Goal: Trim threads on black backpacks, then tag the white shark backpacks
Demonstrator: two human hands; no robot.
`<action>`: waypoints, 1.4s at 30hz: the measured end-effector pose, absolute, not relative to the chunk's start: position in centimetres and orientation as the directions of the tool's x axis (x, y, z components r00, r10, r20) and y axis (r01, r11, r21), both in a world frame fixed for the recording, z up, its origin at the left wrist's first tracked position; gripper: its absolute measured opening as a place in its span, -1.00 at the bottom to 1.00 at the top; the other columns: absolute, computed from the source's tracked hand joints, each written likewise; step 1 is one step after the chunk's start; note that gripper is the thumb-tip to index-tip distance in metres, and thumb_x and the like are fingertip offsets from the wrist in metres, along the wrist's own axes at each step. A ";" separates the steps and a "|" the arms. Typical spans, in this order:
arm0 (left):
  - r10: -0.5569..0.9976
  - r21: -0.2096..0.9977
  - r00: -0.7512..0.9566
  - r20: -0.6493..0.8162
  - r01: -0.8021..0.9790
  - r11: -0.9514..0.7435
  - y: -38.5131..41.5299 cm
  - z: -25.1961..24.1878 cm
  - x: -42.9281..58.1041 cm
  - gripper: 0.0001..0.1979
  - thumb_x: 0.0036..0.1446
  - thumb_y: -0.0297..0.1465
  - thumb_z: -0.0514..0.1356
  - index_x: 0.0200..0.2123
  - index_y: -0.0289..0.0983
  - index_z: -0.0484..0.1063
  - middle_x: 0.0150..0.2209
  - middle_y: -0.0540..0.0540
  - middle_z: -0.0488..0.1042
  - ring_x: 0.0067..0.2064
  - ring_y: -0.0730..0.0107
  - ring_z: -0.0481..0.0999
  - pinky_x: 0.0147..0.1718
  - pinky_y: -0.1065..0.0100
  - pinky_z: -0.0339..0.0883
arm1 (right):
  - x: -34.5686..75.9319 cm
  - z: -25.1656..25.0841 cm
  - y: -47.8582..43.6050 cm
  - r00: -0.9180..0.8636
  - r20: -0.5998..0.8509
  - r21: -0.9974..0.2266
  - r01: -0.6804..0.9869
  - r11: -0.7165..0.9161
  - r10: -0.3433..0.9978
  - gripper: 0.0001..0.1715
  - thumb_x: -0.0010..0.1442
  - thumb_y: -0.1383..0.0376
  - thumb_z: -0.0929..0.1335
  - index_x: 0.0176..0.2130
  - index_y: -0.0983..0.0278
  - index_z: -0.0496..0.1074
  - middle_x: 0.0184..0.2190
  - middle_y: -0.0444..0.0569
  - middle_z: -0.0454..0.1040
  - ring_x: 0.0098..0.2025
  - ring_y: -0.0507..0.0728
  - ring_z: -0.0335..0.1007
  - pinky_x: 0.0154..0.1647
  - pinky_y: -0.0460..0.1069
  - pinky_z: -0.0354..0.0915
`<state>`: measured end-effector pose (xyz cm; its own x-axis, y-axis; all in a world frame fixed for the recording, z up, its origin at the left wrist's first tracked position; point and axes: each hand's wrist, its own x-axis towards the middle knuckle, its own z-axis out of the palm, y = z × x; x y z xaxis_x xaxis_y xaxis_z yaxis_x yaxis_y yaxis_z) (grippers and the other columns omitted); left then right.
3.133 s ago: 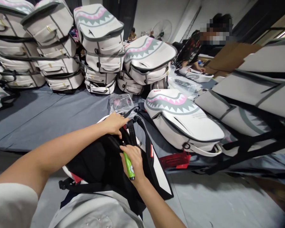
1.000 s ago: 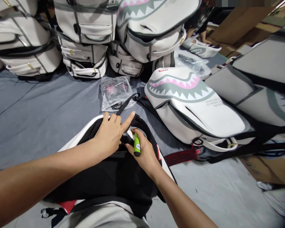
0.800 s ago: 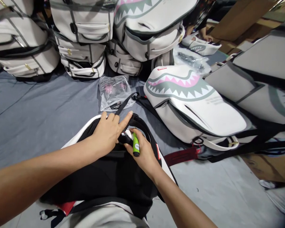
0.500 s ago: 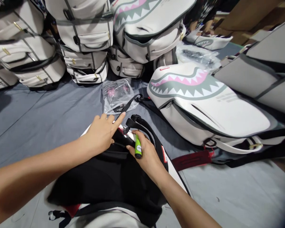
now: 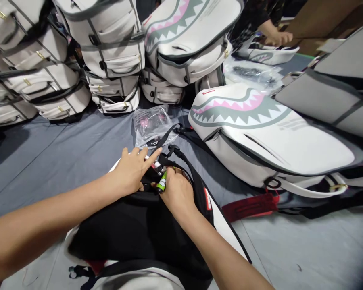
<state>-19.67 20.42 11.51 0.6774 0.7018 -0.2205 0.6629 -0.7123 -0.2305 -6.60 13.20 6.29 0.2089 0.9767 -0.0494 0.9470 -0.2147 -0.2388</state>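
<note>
A white and black backpack [image 5: 117,229] lies in front of me with its black panel facing up. My left hand [image 5: 134,169] grips its far edge, the index finger stretched out beside a black strap [image 5: 166,135] and the thumb over the black fabric. Closed around a short green marker-like stick [image 5: 161,183] with a black end, my right hand [image 5: 178,189] is bent down at the same far edge. The stick points toward me, and the right fingertips are partly hidden. A red and white label [image 5: 207,199] shows on the shoulder strap beside the right wrist.
A white backpack with a shark-mouth print [image 5: 260,125] lies at the right, near a red strap piece [image 5: 251,206]. A clear plastic bag [image 5: 154,125] rests beyond my hands. Stacked white backpacks [image 5: 111,56] stand behind. Another person's hand [image 5: 276,38] is at the back right.
My right hand has turned over and moved slightly left with the green stick, lowering it toward the backpack's far edge. My left hand stays almost in place. The other person's hand has shifted.
</note>
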 end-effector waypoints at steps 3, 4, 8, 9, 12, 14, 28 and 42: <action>0.722 -0.200 0.664 -0.192 0.694 -0.691 20.1 11.5 -19.9 0.13 0.02 -0.27 0.40 0.47 -0.21 -0.25 0.35 -0.29 0.19 0.19 -0.07 0.31 0.00 0.04 0.34 | -5.4 5.9 13.0 0.181 -0.021 -0.280 0.943 -0.180 0.983 -0.56 0.22 0.12 0.46 -0.01 0.31 0.40 -0.17 0.17 0.55 -0.17 0.30 0.55 -0.17 0.08 0.41; 0.738 -0.187 0.653 -0.169 0.714 -0.675 19.9 11.5 -20.0 0.06 0.05 -0.29 0.38 0.46 -0.22 -0.18 0.34 -0.28 0.21 0.20 -0.05 0.31 0.04 0.04 0.32 | -4.9 5.8 12.7 0.154 0.007 -0.309 0.940 -0.144 0.988 -0.59 0.25 0.12 0.43 -0.01 0.30 0.41 -0.18 0.17 0.56 -0.15 0.32 0.55 -0.12 0.10 0.41; 0.826 -0.163 0.557 -0.082 0.811 -0.562 19.2 11.5 -20.2 -0.10 0.08 -0.28 0.37 0.41 -0.18 0.03 0.32 -0.29 0.23 0.23 -0.10 0.27 0.08 0.00 0.30 | -3.3 5.7 9.9 0.074 0.288 -0.479 0.875 0.077 0.955 -0.63 0.36 0.07 0.29 0.03 0.22 0.43 -0.11 0.16 0.57 -0.01 0.36 0.52 0.03 0.21 0.40; 0.839 -0.156 0.536 -0.087 0.825 -0.543 19.1 11.5 -20.2 -0.10 0.07 -0.28 0.37 0.41 -0.15 0.03 0.32 -0.29 0.23 0.21 -0.10 0.29 0.03 0.01 0.34 | -3.2 5.7 9.0 0.085 0.364 -0.520 0.844 0.127 0.927 -0.65 0.37 0.09 0.27 0.02 0.21 0.43 -0.12 0.13 0.58 -0.05 0.33 0.54 -0.01 0.19 0.42; 0.842 -0.133 0.523 -0.130 0.833 -0.537 19.0 11.7 -20.0 -0.11 0.08 -0.29 0.37 0.41 -0.14 0.03 0.29 -0.28 0.25 0.16 -0.08 0.33 -0.07 0.08 0.39 | -3.9 5.6 7.3 0.189 0.465 -0.660 0.725 0.197 0.865 -0.82 0.31 0.18 0.31 -0.12 0.18 0.43 -0.35 -0.04 0.57 -0.34 0.17 0.55 -0.31 0.03 0.45; 0.838 -0.127 0.528 -0.135 0.830 -0.543 19.1 11.9 -19.9 -0.16 0.11 -0.30 0.35 0.39 -0.15 0.06 0.26 -0.28 0.28 0.15 -0.06 0.33 -0.08 0.09 0.38 | -4.7 5.7 7.3 0.241 0.441 -0.755 0.620 0.213 0.864 -0.90 0.25 0.22 0.38 -0.21 0.19 0.42 -0.42 -0.11 0.53 -0.43 0.11 0.50 -0.39 -0.02 0.41; 0.846 -0.088 0.527 -0.077 0.842 -0.533 19.2 11.0 -20.4 -0.27 0.13 -0.41 0.28 0.34 -0.20 0.13 0.22 -0.25 0.33 0.10 -0.02 0.34 -0.13 0.13 0.38 | -4.5 5.3 10.0 -0.048 0.297 -0.776 0.570 0.270 0.954 -0.82 0.20 0.30 0.46 -0.14 0.16 0.58 -0.18 -0.07 0.65 -0.11 0.19 0.57 0.00 0.13 0.43; 0.847 -0.049 0.525 -0.082 0.847 -0.530 19.4 10.7 -20.4 -0.27 0.13 -0.39 0.31 0.34 -0.20 0.13 0.20 -0.26 0.33 0.12 -0.03 0.32 -0.12 0.13 0.34 | -5.7 5.9 9.1 -0.085 0.344 -0.724 0.610 0.322 0.935 -0.69 0.22 0.45 0.41 -0.07 0.14 0.54 -0.08 -0.08 0.63 0.01 0.15 0.55 0.07 0.12 0.40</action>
